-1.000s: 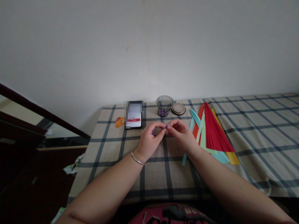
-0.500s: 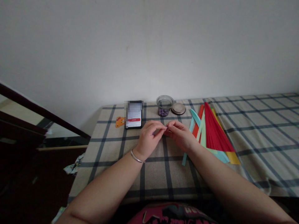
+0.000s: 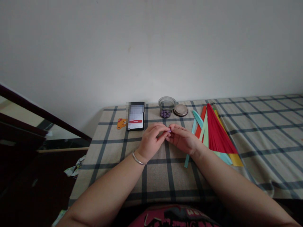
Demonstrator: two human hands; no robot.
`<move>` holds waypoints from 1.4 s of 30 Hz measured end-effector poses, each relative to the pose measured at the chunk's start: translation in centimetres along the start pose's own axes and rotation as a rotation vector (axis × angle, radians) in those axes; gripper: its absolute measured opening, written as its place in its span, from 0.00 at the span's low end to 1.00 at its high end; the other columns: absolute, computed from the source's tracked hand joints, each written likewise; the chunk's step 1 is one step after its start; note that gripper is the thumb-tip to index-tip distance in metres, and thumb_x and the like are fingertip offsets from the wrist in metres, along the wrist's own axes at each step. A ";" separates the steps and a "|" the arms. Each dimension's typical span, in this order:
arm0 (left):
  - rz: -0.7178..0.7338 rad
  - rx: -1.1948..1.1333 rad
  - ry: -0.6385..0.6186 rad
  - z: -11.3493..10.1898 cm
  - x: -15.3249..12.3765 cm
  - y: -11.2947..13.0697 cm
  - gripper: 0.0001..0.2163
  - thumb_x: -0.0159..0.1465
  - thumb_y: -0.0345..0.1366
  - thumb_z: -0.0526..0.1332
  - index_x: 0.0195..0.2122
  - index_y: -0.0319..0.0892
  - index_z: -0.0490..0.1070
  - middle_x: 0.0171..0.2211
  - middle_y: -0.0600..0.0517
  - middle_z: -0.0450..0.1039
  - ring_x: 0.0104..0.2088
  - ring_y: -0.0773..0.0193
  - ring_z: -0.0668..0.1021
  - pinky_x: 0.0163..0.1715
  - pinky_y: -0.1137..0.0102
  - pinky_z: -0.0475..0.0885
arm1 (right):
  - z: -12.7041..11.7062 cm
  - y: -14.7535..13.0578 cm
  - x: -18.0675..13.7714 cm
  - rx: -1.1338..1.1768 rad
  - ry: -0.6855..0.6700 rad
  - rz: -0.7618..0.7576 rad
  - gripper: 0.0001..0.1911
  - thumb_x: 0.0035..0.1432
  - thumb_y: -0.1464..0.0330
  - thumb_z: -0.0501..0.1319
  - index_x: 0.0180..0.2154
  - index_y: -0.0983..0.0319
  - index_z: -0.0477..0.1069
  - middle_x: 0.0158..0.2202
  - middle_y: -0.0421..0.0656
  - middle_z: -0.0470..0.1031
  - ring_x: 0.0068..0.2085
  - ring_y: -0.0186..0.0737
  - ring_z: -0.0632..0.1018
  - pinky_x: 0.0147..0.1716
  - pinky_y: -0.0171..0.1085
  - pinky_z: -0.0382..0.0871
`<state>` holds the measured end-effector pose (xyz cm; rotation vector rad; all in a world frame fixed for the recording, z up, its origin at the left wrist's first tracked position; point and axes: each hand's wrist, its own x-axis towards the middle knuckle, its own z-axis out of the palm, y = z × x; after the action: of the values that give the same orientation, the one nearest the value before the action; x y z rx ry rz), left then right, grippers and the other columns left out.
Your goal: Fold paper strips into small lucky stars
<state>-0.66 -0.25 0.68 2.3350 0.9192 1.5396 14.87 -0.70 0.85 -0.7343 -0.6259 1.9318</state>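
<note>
My left hand (image 3: 152, 138), with a silver bangle at the wrist, pinches a tiny purple piece (image 3: 169, 130), seemingly folded paper, between thumb and forefinger. From the other side, my right hand (image 3: 182, 138) closes its thumb and fingertips on the same piece. Fingers cover most of it, so its exact shape cannot be made out. Both hands are just above the checked tablecloth (image 3: 156, 176). Beyond them stands a clear jar (image 3: 167, 104) with small purple folded pieces (image 3: 165, 114) at its bottom. Its round lid (image 3: 181, 110) lies beside it.
Right of my hands lies a fan of paper strips (image 3: 219, 135) in red, yellow, green, blue and orange. A phone (image 3: 136, 116) lies at the back left, by an orange bear-shaped item (image 3: 121, 123). A wall (image 3: 151, 53) rises behind the table; a dark rail (image 3: 44, 112) runs at left.
My right hand has turned slightly, its palm and curled fingers showing more. The purple piece now shows a little more between the fingertips. Items on the table have stayed put.
</note>
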 end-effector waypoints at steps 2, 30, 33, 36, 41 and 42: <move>-0.006 -0.005 -0.006 0.0 0.0 -0.1 0.05 0.60 0.29 0.62 0.37 0.43 0.71 0.35 0.51 0.75 0.40 0.64 0.77 0.43 0.67 0.73 | 0.0 0.0 0.0 0.006 0.005 -0.010 0.11 0.40 0.67 0.72 0.26 0.60 0.72 0.25 0.35 0.75 0.28 0.28 0.76 0.34 0.30 0.72; -0.159 -0.046 -0.051 0.4 0.1 0.0 0.09 0.59 0.25 0.60 0.40 0.42 0.71 0.37 0.50 0.73 0.40 0.64 0.75 0.43 0.67 0.72 | -0.4 0.5 0.7 -0.447 0.118 -0.396 0.13 0.43 0.61 0.70 0.28 0.60 0.70 0.28 0.37 0.74 0.31 0.33 0.74 0.36 0.35 0.69; -0.210 -0.109 -0.031 0.6 0.0 0.0 0.07 0.59 0.26 0.59 0.38 0.41 0.71 0.36 0.50 0.72 0.39 0.65 0.75 0.40 0.68 0.72 | -0.4 0.4 0.7 -0.422 0.128 -0.391 0.14 0.41 0.62 0.71 0.27 0.60 0.70 0.26 0.36 0.73 0.29 0.31 0.73 0.34 0.34 0.69; -0.271 -0.190 -0.026 0.8 -0.1 0.0 0.06 0.59 0.26 0.59 0.37 0.41 0.70 0.36 0.50 0.71 0.38 0.65 0.74 0.39 0.69 0.72 | -0.3 0.5 0.7 -0.428 0.144 -0.396 0.14 0.41 0.63 0.71 0.27 0.60 0.69 0.26 0.36 0.72 0.29 0.31 0.73 0.34 0.34 0.68; -0.503 -0.415 -0.013 1.2 -0.2 -0.2 0.04 0.58 0.27 0.59 0.34 0.40 0.67 0.32 0.52 0.70 0.33 0.68 0.75 0.36 0.71 0.72 | -0.4 0.6 0.5 -0.521 0.136 -0.442 0.13 0.44 0.63 0.69 0.28 0.60 0.69 0.27 0.37 0.71 0.29 0.32 0.72 0.32 0.35 0.68; -0.550 -0.465 -0.013 1.3 -0.2 -0.3 0.03 0.58 0.28 0.59 0.33 0.40 0.66 0.32 0.52 0.70 0.32 0.68 0.75 0.36 0.71 0.72 | -0.4 0.6 0.5 -0.535 0.130 -0.450 0.12 0.44 0.63 0.69 0.28 0.60 0.68 0.27 0.37 0.71 0.29 0.32 0.72 0.32 0.34 0.68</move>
<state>0.30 0.07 -0.18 1.5991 0.9656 1.3225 14.58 -0.46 0.07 -0.9420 -1.1395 1.2991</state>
